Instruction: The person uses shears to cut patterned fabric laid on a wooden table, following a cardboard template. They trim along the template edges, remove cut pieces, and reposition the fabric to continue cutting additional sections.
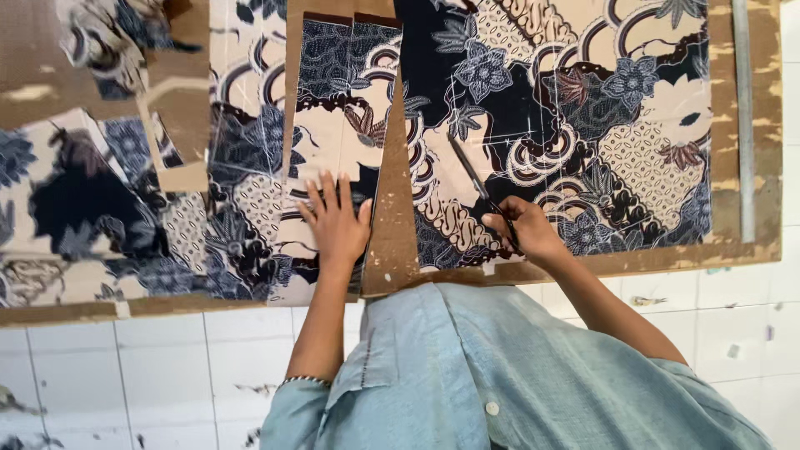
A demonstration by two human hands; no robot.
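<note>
Batik cloth printed in navy, cream and brown with flowers and curling bands point(575, 108) lies spread flat over a worn brown cardboard work board point(754, 242), and the person in the pale blue-grey button shirt point(483, 375) leans over its near edge. Nearest, below the board, runs a white tiled surface point(125, 375) flecked with small scraps. The left hand point(337, 221) rests palm down with fingers spread wide, pressing flat on a cut strip of the same patterned fabric point(342, 125) just left of a tall, narrow brown cardboard template point(393, 208) that tapers upward between the strip and the large piece. The right hand point(525, 229) is closed around the handles of dark slim scissors point(475, 179), whose blades point up and to the left, lying on the big cloth near its lower left corner; whether the blades are parted I cannot tell. Pale chalk lines cross the fabric beside the blades. To the left, more cut pieces of the same batik point(92, 208) overlap in a loose heap, with another brown cardboard pattern piece point(179, 108) lying on them. Farthest, at the right edge of the board, a long grey metal ruler point(743, 117) lies straight along its side
</note>
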